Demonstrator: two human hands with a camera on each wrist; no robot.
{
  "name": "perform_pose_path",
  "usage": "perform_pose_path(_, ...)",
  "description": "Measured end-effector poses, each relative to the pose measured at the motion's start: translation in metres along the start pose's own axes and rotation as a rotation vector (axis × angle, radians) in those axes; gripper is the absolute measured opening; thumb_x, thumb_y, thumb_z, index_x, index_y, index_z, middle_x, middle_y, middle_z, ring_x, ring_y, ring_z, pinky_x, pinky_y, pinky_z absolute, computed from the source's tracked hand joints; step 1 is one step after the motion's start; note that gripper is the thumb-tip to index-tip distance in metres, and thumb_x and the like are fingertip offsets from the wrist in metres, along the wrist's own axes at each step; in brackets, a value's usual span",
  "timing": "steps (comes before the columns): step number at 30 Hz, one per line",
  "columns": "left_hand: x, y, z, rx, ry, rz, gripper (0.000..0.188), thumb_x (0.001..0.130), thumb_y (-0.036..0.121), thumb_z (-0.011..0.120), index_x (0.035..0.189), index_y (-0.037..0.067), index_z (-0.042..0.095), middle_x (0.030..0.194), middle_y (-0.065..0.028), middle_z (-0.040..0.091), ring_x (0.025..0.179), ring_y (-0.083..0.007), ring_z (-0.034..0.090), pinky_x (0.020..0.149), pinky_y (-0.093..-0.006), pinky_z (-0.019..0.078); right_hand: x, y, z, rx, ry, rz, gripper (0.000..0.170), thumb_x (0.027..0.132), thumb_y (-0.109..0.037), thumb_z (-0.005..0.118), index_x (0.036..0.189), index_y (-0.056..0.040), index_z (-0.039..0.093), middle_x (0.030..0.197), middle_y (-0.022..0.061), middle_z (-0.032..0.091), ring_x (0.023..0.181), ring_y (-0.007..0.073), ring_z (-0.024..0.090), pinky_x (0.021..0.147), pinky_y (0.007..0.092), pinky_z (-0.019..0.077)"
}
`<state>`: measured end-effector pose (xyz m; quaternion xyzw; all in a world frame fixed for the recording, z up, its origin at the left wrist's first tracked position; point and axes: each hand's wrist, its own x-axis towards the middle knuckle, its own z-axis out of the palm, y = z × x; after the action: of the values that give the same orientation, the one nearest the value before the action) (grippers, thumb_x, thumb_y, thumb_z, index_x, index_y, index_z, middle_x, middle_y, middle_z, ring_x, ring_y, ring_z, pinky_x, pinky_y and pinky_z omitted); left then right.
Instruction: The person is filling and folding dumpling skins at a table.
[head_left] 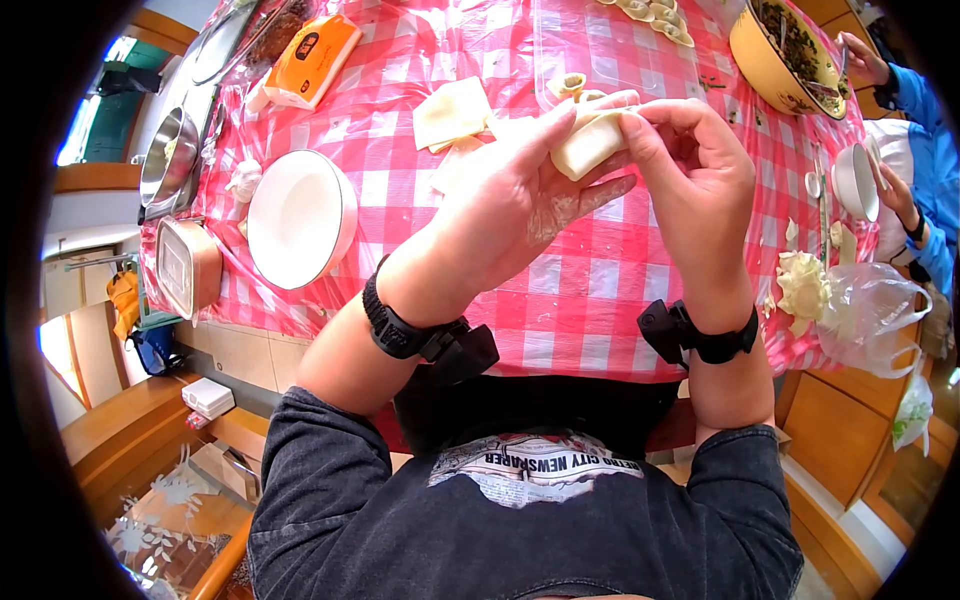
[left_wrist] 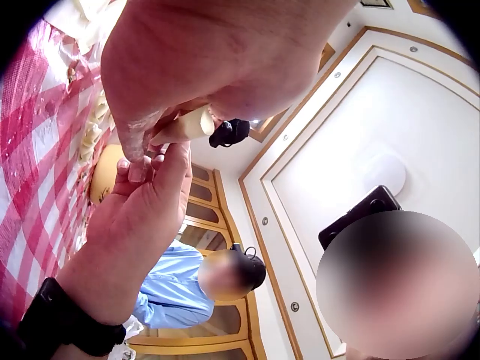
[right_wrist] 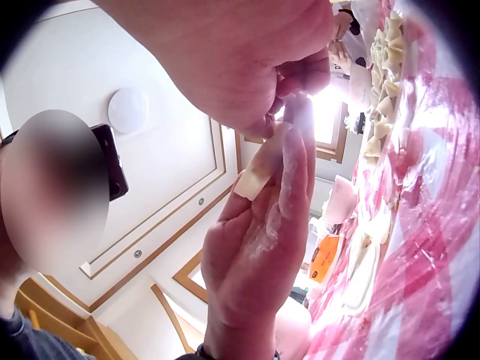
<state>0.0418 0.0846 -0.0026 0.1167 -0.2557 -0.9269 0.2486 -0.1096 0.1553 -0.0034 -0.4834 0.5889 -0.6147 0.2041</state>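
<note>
Between both hands, above the table, is a folded pale wonton (head_left: 590, 147). My left hand (head_left: 505, 195) holds it, the thumb along its near end and the fingers behind it; white flour dusts that palm. With curled thumb and fingers, my right hand (head_left: 705, 185) pinches the wonton's right end. In the right wrist view the wonton (right_wrist: 262, 166) lies along the left hand's fingers (right_wrist: 298, 157). Square wrappers (head_left: 450, 112) lie just beyond the left hand. A small finished wonton (head_left: 568, 85) sits right behind the hands.
A row of wontons (head_left: 655, 15) lies at the far side. Around stand a yellow bowl (head_left: 745, 50) of dark filling, a white bowl (head_left: 300, 220), an orange tissue pack (head_left: 312, 62) and a plastic bag (head_left: 870, 320). Another person in a blue sleeve (head_left: 925, 100) is at the right.
</note>
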Motion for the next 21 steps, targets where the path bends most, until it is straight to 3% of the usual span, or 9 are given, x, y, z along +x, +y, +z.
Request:
perform_pose_path(13,0.002,-0.001,-0.003,0.003,-0.035,0.013,0.048,0.11,0.028,0.033,0.147,-0.002,0.043,0.142,-0.0137,0.052,0.133,-0.0232,0.051,0.114,-0.0412,0.0404,0.003,0.002,-0.002,0.035,0.036,0.114,0.02,0.09,-0.015,0.077,0.101,-0.0004,0.068,0.08,0.0009,0.066,0.069,0.0041,0.058,0.061,0.0197,0.0484)
perform_pose_path(21,0.001,0.0,-0.001,0.037,-0.03,0.025,0.048,0.11,0.028,0.033,0.147,-0.001,0.044,0.144,-0.0139,0.051,0.133,-0.0237,0.051,0.114,-0.0419,0.0423,0.006,0.01,-0.008,-0.01,-0.016,0.053,0.016,0.089,-0.015,0.078,0.096,-0.0008,0.074,0.086,-0.0015,0.06,0.072,0.0032,0.054,0.062,0.0178,0.045)
